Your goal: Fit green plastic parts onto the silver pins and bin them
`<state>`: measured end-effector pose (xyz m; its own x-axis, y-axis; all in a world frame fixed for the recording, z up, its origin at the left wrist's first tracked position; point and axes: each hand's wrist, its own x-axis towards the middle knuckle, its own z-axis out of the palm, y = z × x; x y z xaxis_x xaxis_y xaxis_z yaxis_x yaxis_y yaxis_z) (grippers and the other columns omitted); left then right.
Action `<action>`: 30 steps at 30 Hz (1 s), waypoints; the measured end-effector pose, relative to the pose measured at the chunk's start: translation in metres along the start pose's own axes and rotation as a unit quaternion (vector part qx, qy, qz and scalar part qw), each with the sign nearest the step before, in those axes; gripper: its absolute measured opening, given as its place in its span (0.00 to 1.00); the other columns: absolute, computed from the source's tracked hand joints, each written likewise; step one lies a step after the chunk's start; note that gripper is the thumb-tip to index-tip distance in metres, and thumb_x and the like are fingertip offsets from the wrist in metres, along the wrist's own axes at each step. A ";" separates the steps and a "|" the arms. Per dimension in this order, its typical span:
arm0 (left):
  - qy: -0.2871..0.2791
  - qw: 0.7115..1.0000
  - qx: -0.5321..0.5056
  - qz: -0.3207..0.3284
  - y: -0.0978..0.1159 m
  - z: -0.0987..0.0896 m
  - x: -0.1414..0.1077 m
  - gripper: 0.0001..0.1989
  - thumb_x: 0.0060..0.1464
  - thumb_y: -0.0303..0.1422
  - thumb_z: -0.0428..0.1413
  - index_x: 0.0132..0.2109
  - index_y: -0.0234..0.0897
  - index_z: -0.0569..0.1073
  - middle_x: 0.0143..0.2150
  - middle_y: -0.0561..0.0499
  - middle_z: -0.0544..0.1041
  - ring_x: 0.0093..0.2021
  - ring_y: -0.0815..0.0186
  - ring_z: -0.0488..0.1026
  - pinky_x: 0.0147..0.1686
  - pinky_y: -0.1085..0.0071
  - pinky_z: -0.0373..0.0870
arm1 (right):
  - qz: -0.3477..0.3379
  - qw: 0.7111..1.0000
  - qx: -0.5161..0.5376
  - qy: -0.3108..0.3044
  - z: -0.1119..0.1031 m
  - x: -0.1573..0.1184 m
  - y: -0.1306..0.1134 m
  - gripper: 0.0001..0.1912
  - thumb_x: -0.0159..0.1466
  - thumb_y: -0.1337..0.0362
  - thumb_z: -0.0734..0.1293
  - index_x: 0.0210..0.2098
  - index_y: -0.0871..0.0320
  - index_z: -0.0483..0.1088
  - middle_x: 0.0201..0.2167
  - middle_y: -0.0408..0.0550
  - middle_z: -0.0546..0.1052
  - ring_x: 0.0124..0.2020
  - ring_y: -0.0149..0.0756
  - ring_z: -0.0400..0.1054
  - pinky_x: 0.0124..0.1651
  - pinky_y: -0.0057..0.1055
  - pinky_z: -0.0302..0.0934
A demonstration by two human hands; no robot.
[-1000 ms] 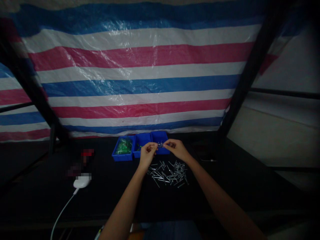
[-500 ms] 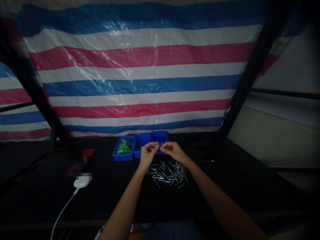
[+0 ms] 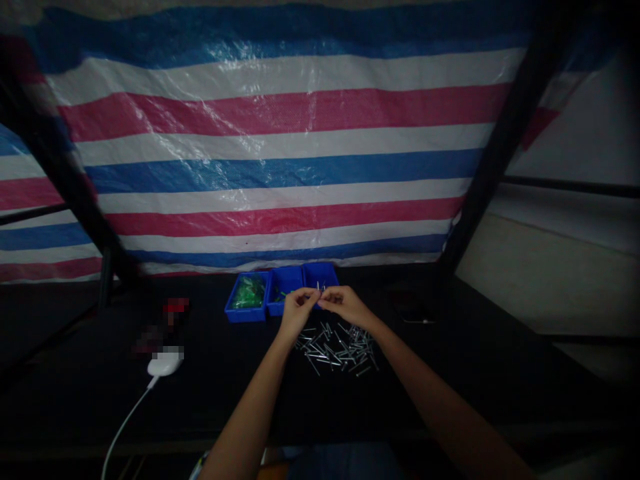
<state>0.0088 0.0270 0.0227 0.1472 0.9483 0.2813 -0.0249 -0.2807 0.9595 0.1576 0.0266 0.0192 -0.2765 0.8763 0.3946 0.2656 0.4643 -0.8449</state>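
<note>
My left hand [image 3: 297, 309] and my right hand [image 3: 349, 305] meet at the fingertips above the front of the blue bins. Between the pinched fingers a thin silver metal pin [image 3: 318, 286] sticks up, its lower part hidden. Another slim shiny piece [image 3: 324, 287] shows at my right fingers; whether I hold it or it lies in the bin behind, I cannot tell. Below the hands, a loose pile of silver nail-like pins [image 3: 326, 353] is spread on the black table [image 3: 210, 400].
Behind the hands stand three blue bins: the left bin [image 3: 246, 316] holds a clear bag of green pieces [image 3: 249, 292], the middle bin [image 3: 287, 275] a few green bits, the right bin [image 3: 321, 269] is partly covered. A white device [image 3: 164, 364] with a cable lies left, a dark phone-like slab [image 3: 407, 308] right.
Both hands have dipped slightly and their fingertips have come closer together. The pin between them now points more upright. The pile and bins stay as they were.
</note>
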 end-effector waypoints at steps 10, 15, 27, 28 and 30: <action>0.004 1.000 0.011 0.008 -0.001 0.000 0.001 0.15 0.43 0.41 0.57 0.30 0.31 0.74 0.16 0.56 0.64 0.16 0.76 0.55 0.18 0.77 0.50 | -0.015 0.999 -0.035 0.013 -0.007 0.000 -0.001 0.13 0.54 0.55 0.65 0.27 0.60 0.71 0.23 0.44 0.72 0.24 0.29 0.62 0.28 0.26 0.55; -0.008 0.997 0.058 0.055 -0.006 0.000 0.001 0.13 0.44 0.40 0.57 0.30 0.31 0.74 0.23 0.53 0.69 0.19 0.75 0.58 0.20 0.77 0.53 | -0.012 0.997 -0.004 0.079 -0.016 0.001 -0.003 0.14 0.54 0.53 0.64 0.30 0.59 0.70 0.24 0.45 0.72 0.25 0.31 0.64 0.27 0.27 0.57; -0.038 0.969 0.200 0.141 -0.003 0.002 -0.006 0.10 0.51 0.36 0.52 0.31 0.33 0.71 0.28 0.52 0.68 0.24 0.73 0.60 0.24 0.76 0.56 | -0.022 0.997 0.019 0.065 -0.018 0.001 0.002 0.13 0.52 0.56 0.67 0.28 0.60 0.71 0.24 0.45 0.73 0.24 0.30 0.63 0.27 0.27 0.56; -0.036 0.968 0.203 0.144 -0.003 0.002 -0.006 0.10 0.51 0.36 0.52 0.32 0.33 0.71 0.28 0.52 0.68 0.24 0.73 0.60 0.24 0.76 0.57 | -0.023 0.997 0.017 0.065 -0.019 0.001 0.001 0.12 0.51 0.57 0.67 0.28 0.60 0.71 0.23 0.45 0.73 0.23 0.30 0.63 0.26 0.26 0.56; -0.033 0.967 0.206 0.149 -0.004 0.002 -0.006 0.10 0.51 0.36 0.52 0.32 0.34 0.71 0.29 0.52 0.67 0.24 0.73 0.61 0.24 0.76 0.57 | -0.021 0.998 0.014 0.063 -0.021 0.000 -0.001 0.11 0.51 0.58 0.68 0.27 0.60 0.71 0.22 0.44 0.72 0.22 0.28 0.62 0.25 0.25 0.54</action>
<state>0.0100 0.0223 0.0173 0.2567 0.8089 0.5289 0.3179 -0.5875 0.7442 0.1763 0.0291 0.0276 -0.1687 0.8658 0.4711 0.2295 0.4993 -0.8355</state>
